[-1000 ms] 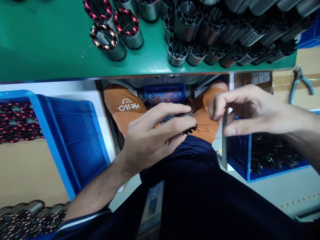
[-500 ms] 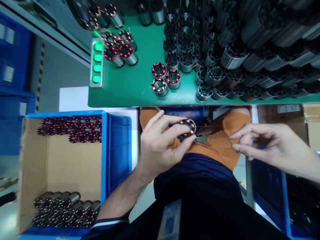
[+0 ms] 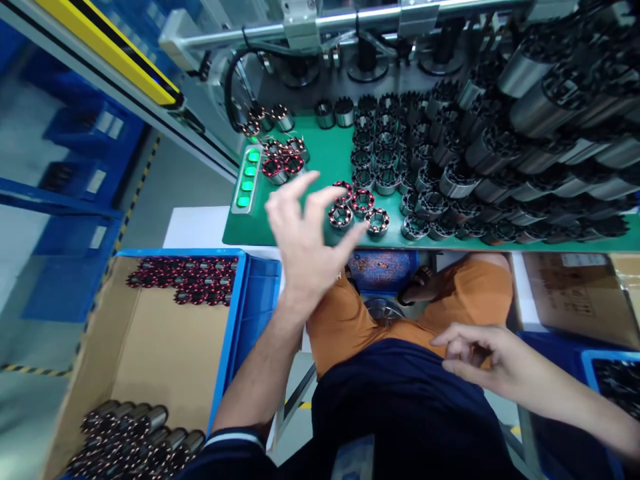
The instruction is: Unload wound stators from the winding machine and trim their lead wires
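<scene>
In the head view, the left hand is raised over the front edge of the green desk, fingers spread and curved, with nothing visible in its grasp; its thumb tip lies just beside a copper-wound core that stands upright near that edge, though whether the two touch I cannot tell; to the left of this core stands a second copper-wound core, and behind them are two pink-wound cores, one partly hidden by the fingers; the right hand is low over the orange shorts, its fingers loosely curled and the thumb tip apart from the forefinger, with nothing visible between them.

Farther left on the desk, a panel shows four lit green lights, and beside it is a cluster of wound cores with pink and copper ends; the right side carries dense rows of dark-ended metal cores, some stacked on others; a metal bar crosses above the back; at the lower left, a blue bin lined with cardboard holds pink-wound pieces at its far end and copper-wound pieces at its near end.
</scene>
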A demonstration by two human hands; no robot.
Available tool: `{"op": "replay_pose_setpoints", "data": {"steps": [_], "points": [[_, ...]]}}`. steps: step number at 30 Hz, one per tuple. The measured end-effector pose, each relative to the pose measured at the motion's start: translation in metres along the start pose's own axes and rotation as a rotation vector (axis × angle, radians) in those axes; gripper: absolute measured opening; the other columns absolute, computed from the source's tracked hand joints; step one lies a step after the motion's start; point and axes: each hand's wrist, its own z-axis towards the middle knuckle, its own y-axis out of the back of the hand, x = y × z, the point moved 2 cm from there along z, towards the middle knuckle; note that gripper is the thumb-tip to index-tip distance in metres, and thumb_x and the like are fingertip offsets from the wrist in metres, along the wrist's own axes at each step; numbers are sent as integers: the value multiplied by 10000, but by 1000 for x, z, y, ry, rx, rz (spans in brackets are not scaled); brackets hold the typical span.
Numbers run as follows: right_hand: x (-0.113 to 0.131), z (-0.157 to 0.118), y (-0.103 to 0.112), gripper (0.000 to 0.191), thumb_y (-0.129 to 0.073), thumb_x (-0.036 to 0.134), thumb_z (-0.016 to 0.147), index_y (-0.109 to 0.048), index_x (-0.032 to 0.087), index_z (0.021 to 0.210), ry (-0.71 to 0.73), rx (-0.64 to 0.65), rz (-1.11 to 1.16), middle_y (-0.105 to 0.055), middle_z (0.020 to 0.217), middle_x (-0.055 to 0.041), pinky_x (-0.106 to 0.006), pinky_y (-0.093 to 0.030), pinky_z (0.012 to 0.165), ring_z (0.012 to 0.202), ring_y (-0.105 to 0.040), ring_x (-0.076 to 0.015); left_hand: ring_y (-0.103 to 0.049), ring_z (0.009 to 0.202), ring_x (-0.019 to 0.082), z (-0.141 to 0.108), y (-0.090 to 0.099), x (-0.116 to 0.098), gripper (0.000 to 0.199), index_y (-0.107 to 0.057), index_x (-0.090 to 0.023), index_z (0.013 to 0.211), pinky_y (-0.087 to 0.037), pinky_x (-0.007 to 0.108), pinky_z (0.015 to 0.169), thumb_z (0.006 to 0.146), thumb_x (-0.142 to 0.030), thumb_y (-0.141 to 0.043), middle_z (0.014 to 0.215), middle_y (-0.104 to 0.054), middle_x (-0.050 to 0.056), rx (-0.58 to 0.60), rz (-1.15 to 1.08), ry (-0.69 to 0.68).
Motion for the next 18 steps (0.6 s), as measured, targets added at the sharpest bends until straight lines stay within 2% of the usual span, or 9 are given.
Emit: {"op": "replay_pose_setpoints", "data": {"steps": [3, 5, 7, 10, 13, 15, 18], "points": [[-11, -5, -1, 410, -1052, 503, 881, -904, 296, 1203, -58, -48, 50, -694, 858, -10, -303, -478, 656, 757, -583, -187, -588, 1560, 436, 14, 19, 53, 412, -783, -339, 1408, -450, 777, 1354, 1045, -475, -924, 1612, -670, 165, -84, 106, 105], [-16, -3, -7, 448, -1065, 501, 856, -896, 292, 1215, -64, -31, 70, -673, 857, -1, -301, -451, 664, 748, -543, -175, -551, 1577, 451, 25, 24, 83, 353, -813, -342, 1321, -425, 795, 1367, 1004, -439, -935, 1622, -661, 155, -47, 150, 121], [-19, 2, -14, 459, -1020, 578, 905, -883, 274, 1220, -59, -10, 41, -674, 860, -1, -299, -454, 681, 754, -541, -170, -535, 1586, 470, 34, 22, 101, 400, -815, -339, 1295, -429, 800, 1372, 935, -427, -965, 1657, -657, 148, 31, 190, 128], [-18, 11, -25, 537, -820, 750, 1057, -863, 240, 1221, -47, 24, -52, -717, 895, -20, -291, -480, 720, 794, -595, -169, -531, 1610, 490, 43, 16, 110, 448, -795, -307, 1328, -449, 778, 1380, 923, -426, -943, 1697, -650, 167, 145, 270, 209], [-14, 17, -33, 611, -713, 793, 1104, -858, 219, 1256, -27, 59, -127, -755, 932, -41, -290, -504, 742, 814, -637, -170, -556, 1598, 494, 44, 12, 113, 297, -800, -276, 1246, -466, 773, 1368, 1011, -452, -844, 1656, -687, 181, 203, 288, 287], [-13, 18, -35, 620, -695, 787, 1106, -860, 212, 1271, -23, 69, -158, -777, 942, -55, -299, -530, 755, 824, -668, -181, -592, 1557, 486, 42, 13, 117, 231, -801, -275, 1160, -492, 770, 1344, 1046, -476, -809, 1601, -730, 161, 189, 272, 295], [-13, 16, -33, 605, -682, 777, 1113, -873, 223, 1262, -4, 49, -189, -804, 952, -64, -313, -568, 761, 825, -713, -193, -688, 1454, 420, 36, 22, 126, 196, -788, -283, 1084, -560, 680, 1306, 1043, -468, -839, 1459, -789, 128, 49, 178, 292]]}}
